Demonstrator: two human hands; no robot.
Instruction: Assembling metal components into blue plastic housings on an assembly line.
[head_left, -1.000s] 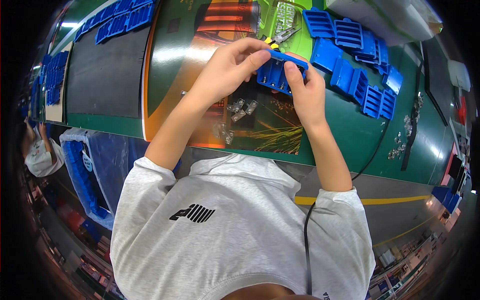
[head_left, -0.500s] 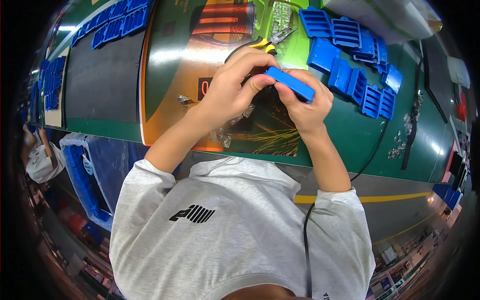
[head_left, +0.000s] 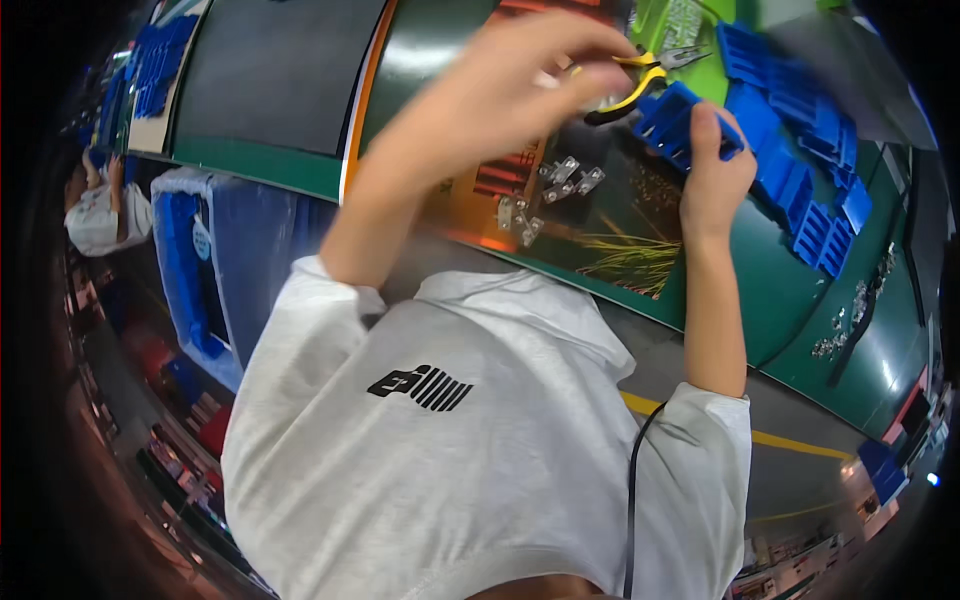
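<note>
thumb and fingers of the right hand (head_left: pixel 722 185) are clamped on a blue case (head_left: pixel 665 118), a compartmented plastic piece held tilted above a glossy printed sheet (head_left: pixel 615 205) on the green worktop (head_left: pixel 785 310). the left hand (head_left: pixel 500 90) is blurred; its thumb and forefinger look apart, and i cannot tell whether they hold anything. those fingertips are over or just beside the yellow-and-black handles of pliers (head_left: pixel 653 75), whose metal nose points away to the right; contact is unclear.

between the hands and the worktop's near edge, small metal clips (head_left: pixel 590 181) lie on the sheet in two loose groups, one closer to that edge. just right of the held case, more blue cases (head_left: pixel 785 185) lie in uneven rows, running from the far side toward the near edge. further toward the right end, bright metal bits (head_left: pixel 855 305) are scattered. left of the sheet, a dark mat (head_left: pixel 280 75) reaches nearly to the near edge.
</note>
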